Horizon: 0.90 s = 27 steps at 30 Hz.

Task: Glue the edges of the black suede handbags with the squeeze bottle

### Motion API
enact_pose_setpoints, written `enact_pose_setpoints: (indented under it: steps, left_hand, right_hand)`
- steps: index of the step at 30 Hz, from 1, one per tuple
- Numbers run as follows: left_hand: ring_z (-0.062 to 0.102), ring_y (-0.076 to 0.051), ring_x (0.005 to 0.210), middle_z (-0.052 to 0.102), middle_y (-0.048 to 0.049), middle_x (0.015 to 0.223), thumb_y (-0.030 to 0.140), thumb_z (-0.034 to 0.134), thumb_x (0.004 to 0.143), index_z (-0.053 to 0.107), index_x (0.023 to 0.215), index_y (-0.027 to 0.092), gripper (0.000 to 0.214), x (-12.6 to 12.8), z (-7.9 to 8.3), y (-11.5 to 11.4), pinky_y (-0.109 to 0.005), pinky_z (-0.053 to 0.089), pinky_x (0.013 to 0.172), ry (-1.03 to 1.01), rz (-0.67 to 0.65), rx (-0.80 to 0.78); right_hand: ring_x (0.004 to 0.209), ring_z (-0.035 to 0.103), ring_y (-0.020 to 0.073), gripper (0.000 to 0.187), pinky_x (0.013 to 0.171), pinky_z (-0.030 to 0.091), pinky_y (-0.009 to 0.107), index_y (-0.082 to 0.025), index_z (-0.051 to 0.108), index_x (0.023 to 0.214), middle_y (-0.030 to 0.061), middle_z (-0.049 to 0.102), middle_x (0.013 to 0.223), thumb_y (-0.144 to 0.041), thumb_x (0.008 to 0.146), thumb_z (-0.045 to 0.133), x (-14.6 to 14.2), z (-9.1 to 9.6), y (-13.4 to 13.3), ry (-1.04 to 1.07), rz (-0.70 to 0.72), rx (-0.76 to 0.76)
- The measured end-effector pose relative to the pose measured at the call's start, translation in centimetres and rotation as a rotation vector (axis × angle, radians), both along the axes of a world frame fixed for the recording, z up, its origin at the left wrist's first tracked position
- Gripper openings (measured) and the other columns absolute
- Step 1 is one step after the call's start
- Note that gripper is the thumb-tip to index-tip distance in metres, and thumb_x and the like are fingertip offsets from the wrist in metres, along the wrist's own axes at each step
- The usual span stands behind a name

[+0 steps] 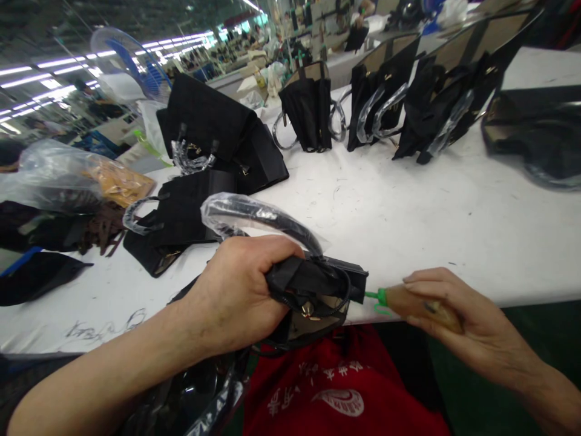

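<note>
My left hand point(236, 293) is clenched round a black handbag point(318, 284) at the near table edge. The bag's plastic-wrapped handle point(258, 215) arches up above my knuckles, and a gold clasp shows underneath. My right hand point(454, 309) grips a wooden-handled tool point(420, 303) with a green tip point(379, 298). That tip touches the right end of the bag. A red garment with white print point(336, 387) lies over my lap below both hands.
Several black handbags point(308, 103) with wrapped handles stand in a row along the white table point(408, 212). More bags point(204, 151) lie at left beside clear plastic sacks point(59, 175). A blue fan point(131, 63) stands behind. Other people work far back.
</note>
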<state>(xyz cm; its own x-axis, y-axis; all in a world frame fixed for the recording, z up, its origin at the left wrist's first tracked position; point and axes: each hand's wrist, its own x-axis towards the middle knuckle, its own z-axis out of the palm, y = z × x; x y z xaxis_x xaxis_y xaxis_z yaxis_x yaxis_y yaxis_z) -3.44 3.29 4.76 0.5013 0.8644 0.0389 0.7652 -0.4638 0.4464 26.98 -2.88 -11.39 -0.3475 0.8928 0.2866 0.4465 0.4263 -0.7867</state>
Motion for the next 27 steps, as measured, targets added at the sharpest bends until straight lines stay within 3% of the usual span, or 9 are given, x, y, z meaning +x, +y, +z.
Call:
enact_pose_setpoints:
  steps: [3,8,12,17,20,27]
  left_hand:
    - [0.068,-0.012,0.064,0.075,0.0025,0.075,0.008,0.062,0.069,0.073,0.08,0.018,0.019,-0.2,0.3,0.2,-0.019,0.049,0.058,-0.004,0.002,-0.035]
    - [0.068,-0.011,0.065,0.075,0.0026,0.074,0.008,0.063,0.068,0.072,0.079,0.018,0.016,-0.4,0.6,0.1,-0.017,0.048,0.058,-0.01,-0.003,-0.035]
    - [0.069,-0.01,0.068,0.075,0.0029,0.075,0.008,0.062,0.071,0.072,0.081,0.018,0.017,-0.7,0.5,-0.7,-0.015,0.049,0.061,-0.008,-0.009,-0.015]
    - [0.07,-0.01,0.068,0.075,0.0031,0.074,0.009,0.06,0.077,0.073,0.078,0.019,0.017,-1.0,0.2,-2.0,-0.015,0.049,0.059,-0.026,-0.025,-0.044]
    - [0.07,-0.011,0.075,0.076,0.0029,0.082,0.007,0.059,0.078,0.074,0.083,0.021,0.022,-0.9,0.0,-2.5,-0.017,0.054,0.068,-0.091,-0.019,-0.058]
    - [0.071,-0.016,0.084,0.077,-0.0004,0.091,0.012,0.058,0.08,0.076,0.096,0.024,0.026,-0.9,-0.6,-3.3,-0.025,0.058,0.08,-0.053,-0.019,0.009]
  right_hand:
    - [0.099,0.065,0.0234,0.027,0.082,0.056,0.035,-0.028,0.058,0.119,0.0073,0.062,0.113,-0.03,0.094,0.064,0.0,-0.7,0.0,-0.045,-0.109,0.016]
    - [0.105,0.065,0.0253,0.046,0.089,0.056,0.036,-0.026,0.051,0.131,0.0092,0.059,0.124,-0.04,0.091,0.068,-0.5,-0.9,-1.0,-0.1,-0.074,-0.038]
    - [0.116,0.059,0.0266,0.04,0.093,0.054,0.036,-0.026,0.053,0.126,0.0105,0.052,0.133,-0.041,0.092,0.067,-0.7,-0.2,-1.6,-0.185,-0.041,-0.016]
    - [0.101,0.065,0.023,0.033,0.079,0.057,0.032,-0.029,0.053,0.126,0.0086,0.055,0.128,-0.04,0.095,0.062,-0.5,0.2,-2.3,-0.249,0.025,-0.083]
    - [0.093,0.066,0.021,0.028,0.073,0.056,0.03,-0.029,0.053,0.124,0.0072,0.059,0.119,-0.038,0.098,0.059,-0.7,0.2,-2.9,-0.21,0.031,-0.118]
    - [0.09,0.065,0.0212,0.034,0.076,0.055,0.031,-0.029,0.053,0.122,0.0049,0.061,0.108,-0.04,0.093,0.066,-1.5,0.2,-4.1,-0.112,-0.117,-0.049]
